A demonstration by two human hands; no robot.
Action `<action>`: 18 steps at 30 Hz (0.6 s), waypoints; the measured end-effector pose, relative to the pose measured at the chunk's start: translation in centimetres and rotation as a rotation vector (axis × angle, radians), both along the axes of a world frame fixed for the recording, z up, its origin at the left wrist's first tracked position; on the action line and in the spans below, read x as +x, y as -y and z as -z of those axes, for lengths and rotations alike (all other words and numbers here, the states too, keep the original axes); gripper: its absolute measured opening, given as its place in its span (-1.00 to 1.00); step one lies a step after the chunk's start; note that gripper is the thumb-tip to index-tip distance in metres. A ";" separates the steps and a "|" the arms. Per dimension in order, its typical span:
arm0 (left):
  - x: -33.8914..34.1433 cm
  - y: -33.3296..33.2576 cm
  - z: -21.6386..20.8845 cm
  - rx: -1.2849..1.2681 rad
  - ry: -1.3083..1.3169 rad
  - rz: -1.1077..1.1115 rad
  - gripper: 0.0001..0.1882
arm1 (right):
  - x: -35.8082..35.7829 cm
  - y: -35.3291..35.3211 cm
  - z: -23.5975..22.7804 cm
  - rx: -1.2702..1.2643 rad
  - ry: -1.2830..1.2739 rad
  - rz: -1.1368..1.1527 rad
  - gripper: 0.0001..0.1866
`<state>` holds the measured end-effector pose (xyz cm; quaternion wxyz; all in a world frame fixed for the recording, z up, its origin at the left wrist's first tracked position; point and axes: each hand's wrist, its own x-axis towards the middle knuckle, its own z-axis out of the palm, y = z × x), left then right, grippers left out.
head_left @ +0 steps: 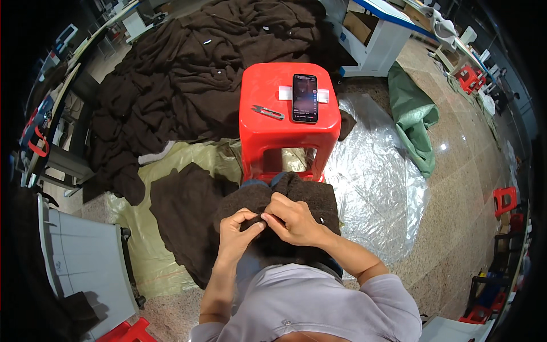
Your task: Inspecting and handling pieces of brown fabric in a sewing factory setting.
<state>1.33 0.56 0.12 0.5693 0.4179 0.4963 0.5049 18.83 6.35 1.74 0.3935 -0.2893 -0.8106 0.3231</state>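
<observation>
Head view, looking down: you sit with dark brown knit cloth bunched across your lap, one part of it spilling to your left. Your left hand and right hand meet over its middle, thumb and forefinger of each pinching a small fold, tips nearly touching; whether a loose thread lies between them cannot be made out. To work this spot well, it would help to draw the fold lightly taut with the left fingers while the right ones pick in small movements, since a knit like this may stretch or snag if tugged. Straight ahead, a red stool bears small thread snips, left of a phone; should something need cutting, the snips look a safer choice than pulling. A pale speck shows on the cloth, just right of your right hand.
</observation>
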 end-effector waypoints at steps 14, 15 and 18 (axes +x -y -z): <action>1.2 0.1 0.8 -0.036 0.296 -0.184 -0.88 | -0.6 0.2 -0.5 0.122 -0.035 0.004 -0.86; 1.3 0.1 1.3 -0.007 0.362 -0.221 -0.89 | -0.9 0.5 -0.3 0.149 -0.037 0.003 -0.85; 2.3 -0.2 1.5 0.006 0.456 -0.327 -0.88 | -1.7 0.7 -0.5 0.192 -0.028 0.025 -0.83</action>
